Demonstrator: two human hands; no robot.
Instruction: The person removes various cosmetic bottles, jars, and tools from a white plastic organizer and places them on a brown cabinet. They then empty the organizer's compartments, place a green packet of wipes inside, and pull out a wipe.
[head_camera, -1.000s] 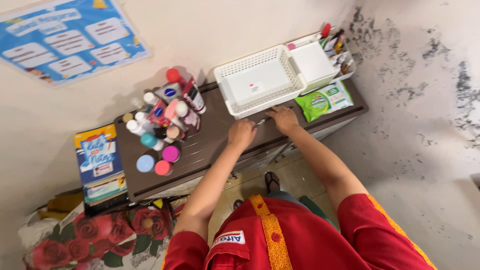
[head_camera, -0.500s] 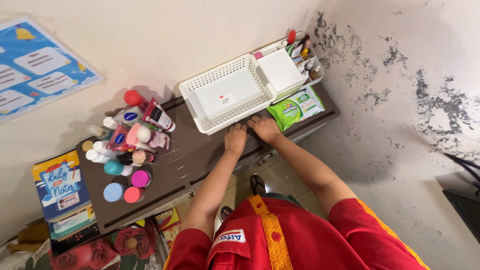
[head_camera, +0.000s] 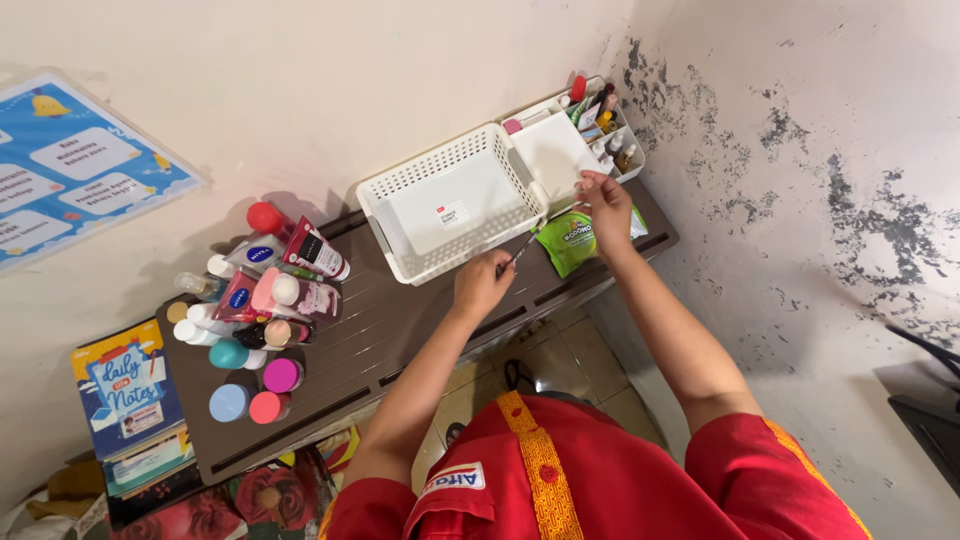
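Green pouch (head_camera: 572, 240), blue wall poster (head_camera: 70, 170)

Both bare arms stretch forward from short red sleeves over the dark brown slatted tabletop (head_camera: 380, 340). The left hand (head_camera: 481, 285) is curled near its front edge, grip pinched closed. The right hand (head_camera: 606, 203) reaches farther toward the back edge, fingertips (head_camera: 588, 181) pinched together, wrist straight.

Brown slatted table (head_camera: 400, 330) standing against the wall, bearing a white mesh basket (head_camera: 450, 205), white organiser tray (head_camera: 575, 135), green wipes packet (head_camera: 570, 240), cluster of bottles and tubes (head_camera: 260, 300) lying at its left end
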